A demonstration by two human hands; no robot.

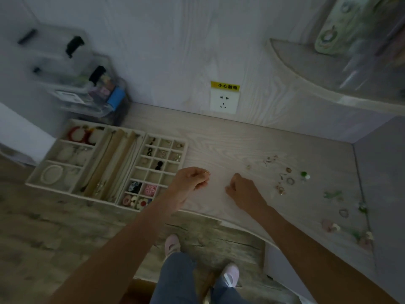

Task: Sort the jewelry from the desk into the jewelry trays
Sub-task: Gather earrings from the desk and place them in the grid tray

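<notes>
Spanning the view under both hands: pale wood-grain desk point(241, 141), backed by a wall bearing a socket point(223, 103) with a yellow label, directly beyond the hands.

Left of the left hand, on the desk: two trays, touching side by side. Far tray point(65, 154), large compartments, holding red hoops, a white bead bracelet and chains in long slots. Near tray point(185, 150), small grid cells, just beside the left hand; holding dark earrings in the upper cells and flower-shaped pieces in the lower cells. Beyond the trays, against the wall: stacked clear boxes point(72, 69), blurred.

Left hand point(190, 181): raised over the desk by the grid tray's right edge, fingers curled, pinching a thin gold ring point(207, 172) at the fingertips.

Right hand point(241, 189): knuckles up, fingers curled under, close to the desk; contents, if any, cannot be told.

Right of the right hand, well apart from the trays: loose jewelry point(285, 181) scattered on the desk, including small rings, earrings, a green bead piece point(304, 174) and pale flower pieces nearer the desk edge; details too blurred to tell.
</notes>
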